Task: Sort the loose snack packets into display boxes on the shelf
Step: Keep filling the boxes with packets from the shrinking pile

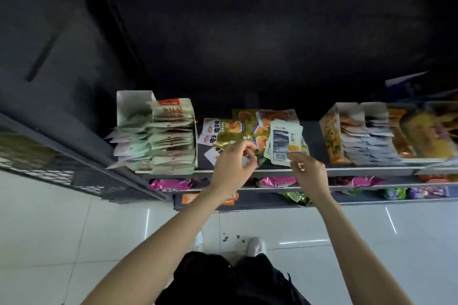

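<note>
A pile of loose snack packets [231,131] lies on the top shelf [347,171] between two sets of display boxes. My right hand [308,171] pinches a small stack of white and grey packets [285,142] by the lower edge, held up over the pile. My left hand [231,166] reaches into the pile with curled fingers pinching a green-gold packet [260,160] at its corner. A white display box [171,136] full of pale green packets stands on the left. Another display box [357,136] with grey and orange packets stands on the right.
Lower shelves hold pink packets [171,184], green bags [297,197] and purple bags [427,192]. A dark wire rack [62,171] juts out at the left. More boxed snacks [421,131] fill the far right. White tiled floor [74,242] lies below, with my shoes and dark trousers.
</note>
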Demonstrator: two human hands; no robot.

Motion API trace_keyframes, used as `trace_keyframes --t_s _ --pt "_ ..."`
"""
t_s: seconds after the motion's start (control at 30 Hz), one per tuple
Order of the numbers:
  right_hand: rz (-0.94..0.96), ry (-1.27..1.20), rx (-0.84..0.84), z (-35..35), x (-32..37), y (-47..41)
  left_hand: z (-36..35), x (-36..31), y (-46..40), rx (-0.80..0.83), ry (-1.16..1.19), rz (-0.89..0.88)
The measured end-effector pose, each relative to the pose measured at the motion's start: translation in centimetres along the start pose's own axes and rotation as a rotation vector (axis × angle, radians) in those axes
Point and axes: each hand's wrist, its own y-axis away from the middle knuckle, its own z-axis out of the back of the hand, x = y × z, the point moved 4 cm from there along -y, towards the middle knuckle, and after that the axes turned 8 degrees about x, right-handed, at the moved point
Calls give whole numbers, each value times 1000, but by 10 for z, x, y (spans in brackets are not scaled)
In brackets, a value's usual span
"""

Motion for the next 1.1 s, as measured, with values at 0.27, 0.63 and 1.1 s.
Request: trace_keyframes --t_s 0.27,0.63,1.1 --pt "-83 146 349 -10 -65 -58 -124 13 -76 287 -138 383" --pt "-161 -123 373 1 -71 -64 -144 -4 -93 -112 66 531" --pt "-396 -1244 72 64 -49 -9 -80 -69 -18 -188 -502 -493"
